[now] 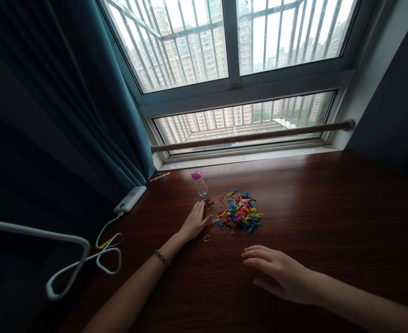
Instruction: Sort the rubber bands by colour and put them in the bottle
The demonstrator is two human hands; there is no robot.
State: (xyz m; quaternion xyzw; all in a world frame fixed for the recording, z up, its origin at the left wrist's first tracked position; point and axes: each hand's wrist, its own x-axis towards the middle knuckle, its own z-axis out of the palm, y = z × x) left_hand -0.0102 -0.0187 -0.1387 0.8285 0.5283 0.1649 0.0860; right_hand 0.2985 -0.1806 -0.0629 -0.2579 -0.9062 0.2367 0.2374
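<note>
Loose elastic bands heaped unsorted on the bench; small bottle apparently empty; left hand and right hand flat, fingers spread, holding nothing.

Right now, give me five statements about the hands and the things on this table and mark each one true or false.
1. The left hand lies flat on the wooden table. True.
2. The right hand holds the small bottle. False: it holds nothing, and the bottle stands far from it, beyond the left hand.
3. The heap of coloured rubber bands lies between the bottle and the right hand. True.
4. The bottle has a blue cap. False: the cap is pink.
5. A white power bank with a cable lies at the table's left edge by the curtain. True.
</note>
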